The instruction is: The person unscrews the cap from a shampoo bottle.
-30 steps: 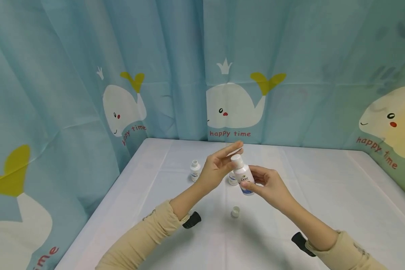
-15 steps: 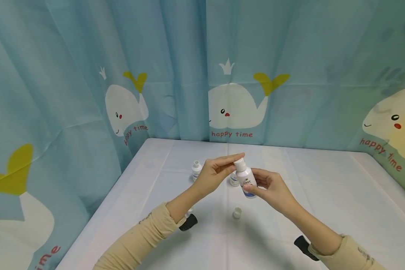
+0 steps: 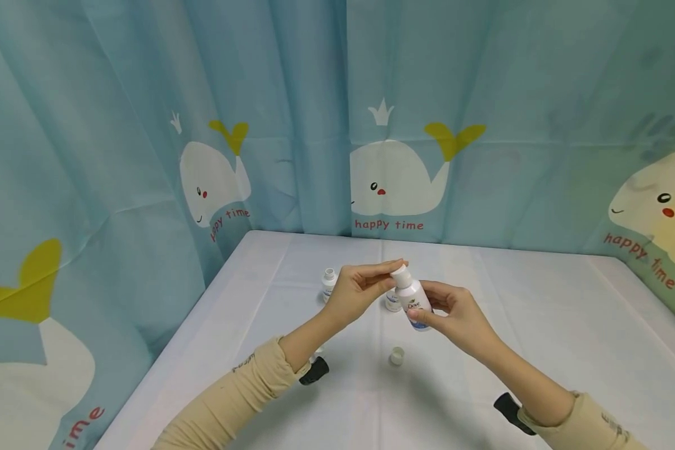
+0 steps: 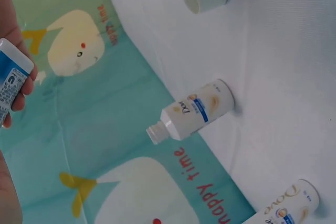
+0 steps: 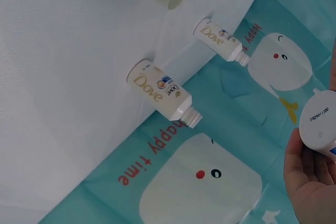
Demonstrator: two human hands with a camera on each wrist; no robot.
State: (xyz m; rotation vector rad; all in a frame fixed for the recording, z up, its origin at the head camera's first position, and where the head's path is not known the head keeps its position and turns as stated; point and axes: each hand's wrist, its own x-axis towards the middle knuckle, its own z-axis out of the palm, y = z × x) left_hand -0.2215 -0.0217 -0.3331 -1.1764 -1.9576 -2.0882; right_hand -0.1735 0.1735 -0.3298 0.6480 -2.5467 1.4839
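Note:
Tilted above the table is a white bottle (image 3: 416, 300) with a blue lower label marked Dove. My right hand (image 3: 455, 315) grips its lower body, thumb in front and fingers behind. At its top, my left hand (image 3: 351, 292) pinches the white bottle cap (image 3: 401, 276) between thumb and outstretched fingers. The bottle's printed underside (image 5: 319, 121) shows in the right wrist view. On the table behind the hands stand two uncapped Dove bottles: a left bottle (image 3: 329, 281) and a middle bottle (image 3: 393, 302), the latter partly hidden by the held bottle.
A loose, pale cup-shaped cap (image 3: 397, 356) sits on the white-covered table (image 3: 455, 400) nearer the body. Something small and white (image 3: 317, 354) is mostly hidden by the left wrist and its black camera (image 3: 314, 371). Whale-print curtains (image 3: 315, 125) border the table's back and sides.
The left hand's raised fingers have come down onto the cap of the held bottle. Both hands and the bottle have dropped slightly, and the head view has shifted a little.

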